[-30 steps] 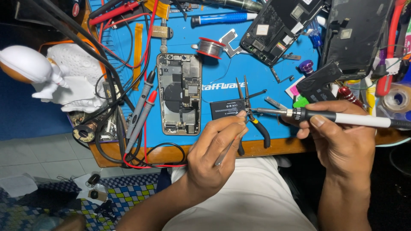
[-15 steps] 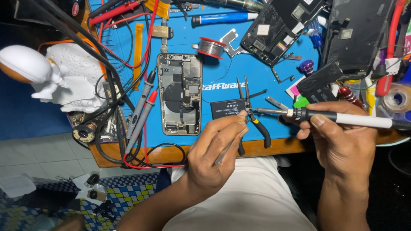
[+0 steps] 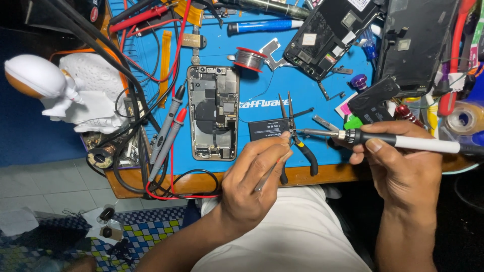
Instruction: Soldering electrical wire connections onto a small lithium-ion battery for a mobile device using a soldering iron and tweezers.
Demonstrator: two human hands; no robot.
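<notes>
Two bare hands work over a blue rubber repair mat (image 3: 151, 65) that covers a wooden bench; the left hand (image 3: 252, 181) is curled shut around slim metal tweezers (image 3: 272, 168), fingers pinched together on the shaft, the tips reaching up to the right end of a small flat black battery (image 3: 268, 130) that lies on the mat; the right hand (image 3: 398, 166) is clamped on a soldering iron with a black grip and white handle (image 3: 403, 142), thumb pressed on the grip, its metal tip pointing left and ending just beside the tweezer tips at the battery's edge; whether the tip touches the battery I cannot tell.

Black-handled needle-nose pliers with a yellow band (image 3: 297, 136) lie across the mat between the hands, jaws pointing away from the person, partly under the left fingers; left of the battery an opened silver phone body (image 3: 213, 112) lies upright with its boards and round coil exposed; two grey multimeter probes with red tips (image 3: 171, 126) lie slantwise just beside it; a spool of solder wire with red rims (image 3: 250, 59) sits above the battery; a black phone screen panel (image 3: 327, 35) lies face down at the top of the mat; a white figurine (image 3: 65, 90) stands off the bench's left end.
</notes>
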